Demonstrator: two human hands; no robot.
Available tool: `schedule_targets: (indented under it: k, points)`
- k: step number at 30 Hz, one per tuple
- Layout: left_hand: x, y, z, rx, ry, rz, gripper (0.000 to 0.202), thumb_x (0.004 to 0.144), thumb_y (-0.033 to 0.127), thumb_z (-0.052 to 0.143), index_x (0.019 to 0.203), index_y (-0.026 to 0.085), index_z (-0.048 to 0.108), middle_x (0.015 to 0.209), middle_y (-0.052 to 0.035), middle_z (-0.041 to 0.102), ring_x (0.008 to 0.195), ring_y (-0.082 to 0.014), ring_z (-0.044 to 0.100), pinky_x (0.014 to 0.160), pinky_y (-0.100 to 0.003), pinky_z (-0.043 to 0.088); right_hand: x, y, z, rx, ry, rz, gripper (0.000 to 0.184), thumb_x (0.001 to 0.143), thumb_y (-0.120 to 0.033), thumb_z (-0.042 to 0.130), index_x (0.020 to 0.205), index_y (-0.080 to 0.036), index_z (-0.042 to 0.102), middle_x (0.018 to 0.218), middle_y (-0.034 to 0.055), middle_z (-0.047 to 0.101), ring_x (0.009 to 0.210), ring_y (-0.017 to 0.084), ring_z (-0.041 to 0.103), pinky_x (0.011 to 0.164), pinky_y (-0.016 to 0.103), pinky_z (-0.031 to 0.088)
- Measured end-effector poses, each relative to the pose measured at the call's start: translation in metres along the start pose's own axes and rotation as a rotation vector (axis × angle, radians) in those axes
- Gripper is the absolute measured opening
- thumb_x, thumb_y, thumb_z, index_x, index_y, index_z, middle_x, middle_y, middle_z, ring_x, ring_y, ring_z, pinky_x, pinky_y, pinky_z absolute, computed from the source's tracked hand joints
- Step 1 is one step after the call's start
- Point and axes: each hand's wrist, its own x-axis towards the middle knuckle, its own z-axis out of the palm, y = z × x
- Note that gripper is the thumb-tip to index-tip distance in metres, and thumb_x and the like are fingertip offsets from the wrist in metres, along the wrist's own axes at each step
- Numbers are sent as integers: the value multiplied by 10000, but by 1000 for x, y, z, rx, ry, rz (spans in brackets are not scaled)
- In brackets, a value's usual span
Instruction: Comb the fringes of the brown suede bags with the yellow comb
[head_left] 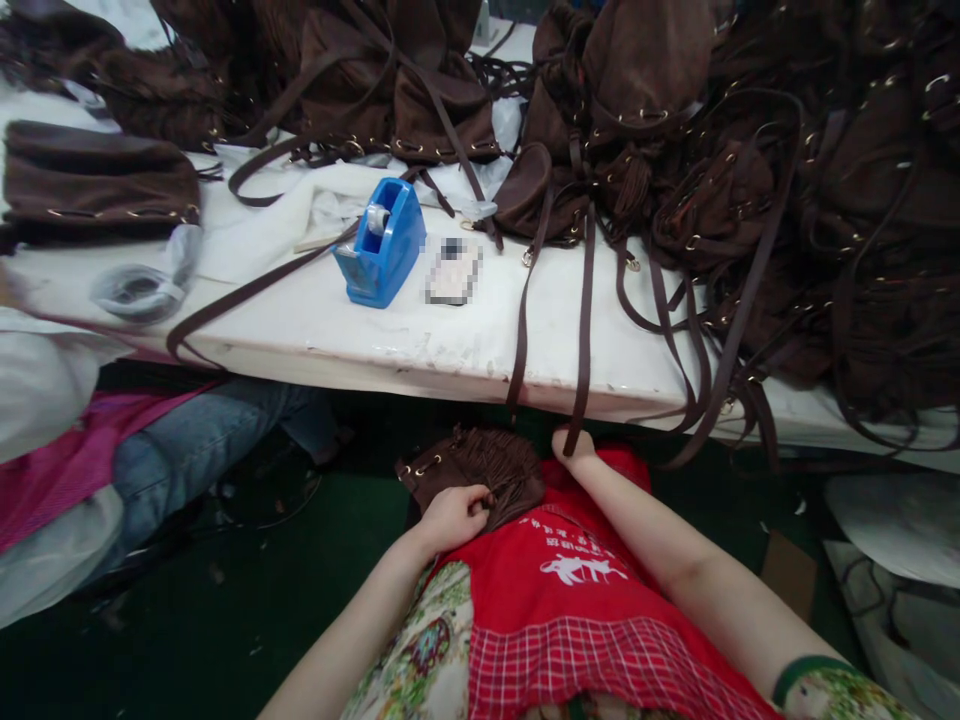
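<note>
A small brown fringed suede bag (480,470) lies on my lap, on my red apron (570,590), just below the white table's edge. My left hand (454,515) is closed on the bag's near edge. My right hand (571,447) rests at the bag's right side with its fingers curled around a hanging brown strap (581,340). That strap runs up over the table edge to a pile of brown bags (750,180).
On the white table (420,340) stand a blue tape dispenser (381,240), a small card and heaps of brown bags with loose straps. Another flat brown bag (97,180) lies at far left. A seated person in jeans and pink (150,450) is at left.
</note>
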Motion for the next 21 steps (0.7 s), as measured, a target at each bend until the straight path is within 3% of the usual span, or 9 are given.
schedule_targets:
  k: [4, 6, 10, 12, 15, 21]
  points:
    - [1, -1, -1, -19, 7, 6, 245, 737, 190, 476, 903, 197, 656, 689, 14, 635, 626, -123, 553, 596, -204, 347, -13, 13, -5, -3, -54, -59, 286, 905, -333, 472, 955, -129, 665, 961, 141, 681, 891, 225, 651, 726, 315, 509]
    - [3, 1, -2, -25, 8, 6, 249, 732, 189, 476, 904, 194, 656, 683, 14, 630, 620, -122, 547, 588, -203, 343, -25, 6, -6, -10, -23, -117, 300, 914, -314, 422, 938, -147, 671, 964, 147, 682, 929, 242, 642, 736, 299, 494]
    - [7, 5, -3, -29, 11, 8, 253, 721, 186, 479, 900, 205, 658, 669, 19, 621, 619, -126, 546, 590, -206, 345, -33, -25, -9, -3, 102, -215, 421, 965, -348, 245, 1072, -155, 604, 1077, 143, 637, 985, 228, 606, 811, 310, 465]
    - [8, 7, -2, -24, 11, 10, 251, 718, 187, 483, 897, 211, 658, 668, 19, 624, 621, -128, 550, 592, -208, 346, -22, -41, -9, 11, 132, -263, 434, 970, -361, 222, 1119, -162, 577, 1115, 135, 615, 976, 220, 605, 813, 319, 466]
    - [6, 8, -2, -8, 17, 9, 248, 721, 190, 482, 890, 219, 660, 666, 22, 629, 619, -129, 554, 587, -208, 344, 7, -53, -4, 23, 82, -280, 371, 965, -319, 294, 1047, -160, 619, 1079, 117, 632, 939, 206, 618, 795, 315, 481]
    - [1, 4, -1, -4, 37, -6, 275, 734, 195, 476, 928, 221, 669, 688, 14, 646, 635, -131, 566, 602, -207, 359, 43, -38, 22, 50, 37, -150, 288, 911, -350, 503, 1066, -125, 593, 1090, 86, 622, 987, 196, 597, 862, 411, 487]
